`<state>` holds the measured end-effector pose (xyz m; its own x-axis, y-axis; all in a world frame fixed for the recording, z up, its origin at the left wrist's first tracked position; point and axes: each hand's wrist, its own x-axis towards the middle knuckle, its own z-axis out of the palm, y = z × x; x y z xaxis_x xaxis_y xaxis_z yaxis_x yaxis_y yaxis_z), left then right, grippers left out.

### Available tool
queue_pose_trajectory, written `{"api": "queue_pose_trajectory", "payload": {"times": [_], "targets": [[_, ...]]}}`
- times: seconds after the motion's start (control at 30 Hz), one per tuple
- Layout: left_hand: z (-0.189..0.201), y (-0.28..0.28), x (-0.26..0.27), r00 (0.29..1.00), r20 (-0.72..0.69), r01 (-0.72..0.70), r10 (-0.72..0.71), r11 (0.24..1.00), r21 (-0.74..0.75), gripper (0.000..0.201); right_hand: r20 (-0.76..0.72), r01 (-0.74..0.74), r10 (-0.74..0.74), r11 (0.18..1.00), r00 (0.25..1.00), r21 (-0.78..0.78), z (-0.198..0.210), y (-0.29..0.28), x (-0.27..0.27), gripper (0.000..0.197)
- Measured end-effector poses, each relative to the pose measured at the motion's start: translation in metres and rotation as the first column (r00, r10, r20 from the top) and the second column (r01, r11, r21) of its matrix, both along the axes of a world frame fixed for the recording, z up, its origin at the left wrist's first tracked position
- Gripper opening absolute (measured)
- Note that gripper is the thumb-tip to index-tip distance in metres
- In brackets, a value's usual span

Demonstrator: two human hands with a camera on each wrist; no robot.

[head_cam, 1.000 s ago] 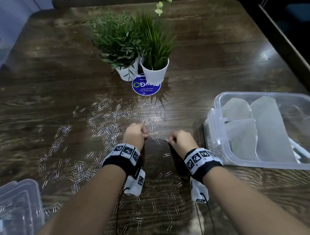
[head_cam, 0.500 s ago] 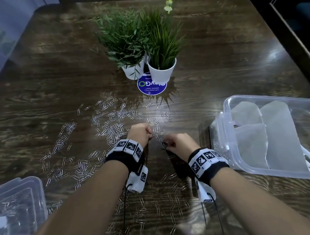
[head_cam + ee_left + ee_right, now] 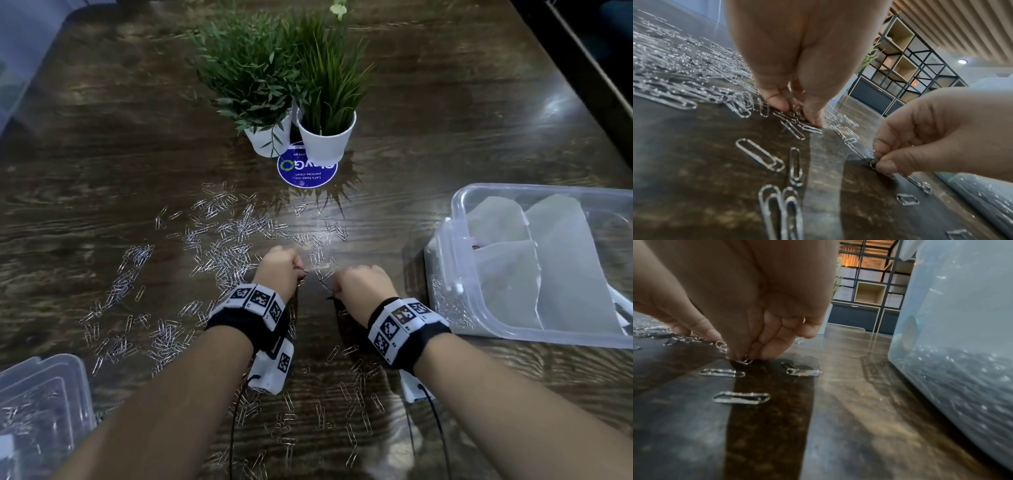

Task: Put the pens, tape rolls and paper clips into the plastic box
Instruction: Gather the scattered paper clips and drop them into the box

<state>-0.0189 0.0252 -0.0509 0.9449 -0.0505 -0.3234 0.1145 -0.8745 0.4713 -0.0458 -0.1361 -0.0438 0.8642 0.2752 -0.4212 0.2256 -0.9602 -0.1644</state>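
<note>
Silver paper clips [image 3: 226, 253] lie scattered over the dark wooden table [image 3: 102, 144], thickest to the left of my hands. My left hand [image 3: 279, 270] is curled, fingertips down, pinching paper clips [image 3: 797, 113] off the table. My right hand [image 3: 363, 286] pinches paper clips [image 3: 740, 360] at the tabletop beside it. The clear plastic box [image 3: 455, 205] stands open to the right, with paper clips [image 3: 448, 305] and pale flat pieces inside; its wall [image 3: 962, 337] fills the right wrist view. No pens or tape rolls are clearly in view.
Two potted green plants in white pots [image 3: 325, 140] stand on a blue round sticker [image 3: 306, 171] behind the clips. A clear plastic lid [image 3: 37, 404] lies at the near left corner. The table's right edge [image 3: 582, 78] runs along a dark gap.
The two hands have drawn closer together over the clips, the right one shifting left toward the left one. The view has drifted slightly.
</note>
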Motion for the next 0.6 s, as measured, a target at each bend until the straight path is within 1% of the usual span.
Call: {"api": "queue_pose_trajectory", "payload": {"times": [0.03, 0.1, 0.17, 0.23, 0.3, 0.37, 0.43, 0.47, 0.53, 0.6], "targets": [[0.001, 0.000, 0.000, 1.000, -0.014, 0.015, -0.014, 1.000, 0.005, 0.001, 0.005, 0.007, -0.007, 1.000, 1.000, 0.000, 0.000, -0.001, -0.003, 0.018], [0.005, 0.001, 0.000, 0.998, -0.056, 0.033, -0.032, 0.999, 0.021, 0.009, 0.008, 0.035, -0.036, 0.998, 0.999, 0.046, 0.003, -0.004, -0.007, 0.018], [0.008, 0.002, 0.000, 0.996, -0.083, 0.025, -0.022, 0.999, 0.025, 0.008, -0.009, 0.071, -0.070, 0.990, 0.997, 0.122, 0.009, -0.007, -0.013, 0.016], [0.015, 0.002, -0.004, 0.997, -0.069, -0.018, 0.018, 1.000, 0.007, 0.004, 0.015, 0.099, -0.105, 0.969, 0.994, 0.228, 0.018, -0.010, -0.026, 0.016], [0.025, 0.002, -0.009, 0.998, -0.033, -0.046, 0.044, 0.997, -0.064, 0.006, 0.048, 0.115, -0.145, 0.912, 0.988, 0.393, 0.033, -0.013, -0.041, 0.014], [0.040, 0.001, -0.013, 0.999, 0.008, -0.042, 0.043, 0.991, -0.131, 0.008, 0.050, 0.126, -0.175, 0.853, 0.983, 0.507, 0.058, -0.020, -0.055, 0.010], [0.061, -0.004, -0.020, 0.998, 0.038, -0.033, 0.040, 0.987, -0.158, 0.006, 0.067, 0.133, -0.212, 0.797, 0.975, 0.589, 0.088, -0.035, -0.067, 0.008], [0.074, -0.008, -0.023, 0.998, 0.058, -0.024, 0.034, 0.986, -0.166, 0.006, 0.109, 0.122, -0.243, 0.766, 0.964, 0.631, 0.105, -0.047, -0.071, 0.008], [0.093, -0.015, -0.029, 0.996, 0.089, -0.009, 0.028, 0.980, -0.199, 0.008, 0.197, 0.106, -0.328, 0.714, 0.924, 0.693, 0.130, -0.073, -0.075, 0.008], [0.110, -0.025, -0.037, 0.995, 0.102, 0.017, 0.008, 0.970, -0.244, 0.008, 0.250, 0.153, -0.433, 0.704, 0.866, 0.693, 0.143, -0.104, -0.077, 0.007]]}}
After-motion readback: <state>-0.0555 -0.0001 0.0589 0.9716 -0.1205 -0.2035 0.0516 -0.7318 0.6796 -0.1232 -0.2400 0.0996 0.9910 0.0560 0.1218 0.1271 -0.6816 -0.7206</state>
